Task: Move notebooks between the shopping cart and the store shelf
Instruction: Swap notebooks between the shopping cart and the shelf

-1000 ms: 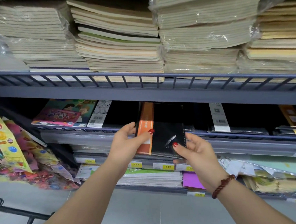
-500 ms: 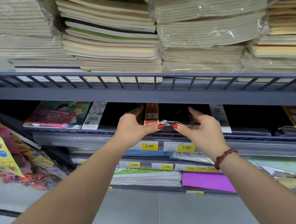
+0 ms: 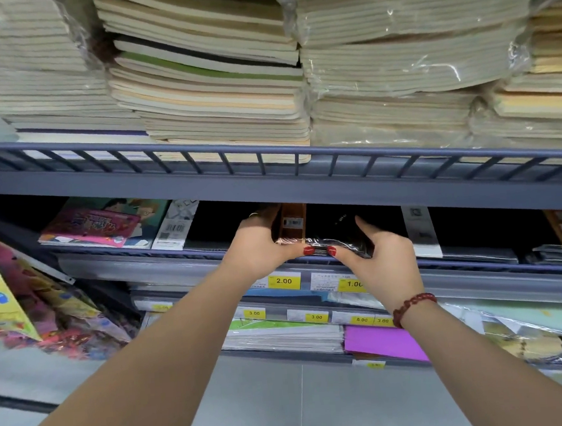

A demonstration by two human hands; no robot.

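In the head view, the left hand (image 3: 258,247) has its grip curled round the left edge of a wrapped orange notebook (image 3: 293,222), thumb on its near edge. The right hand (image 3: 382,259), a bead bracelet (image 3: 412,303) at its wrist, clasps the black notebook (image 3: 334,229) just right of it, thumb near, fingers along its right side. Both notebooks lie on the middle shelf (image 3: 142,252), just behind its front rail, above yellow price tags (image 3: 283,280).
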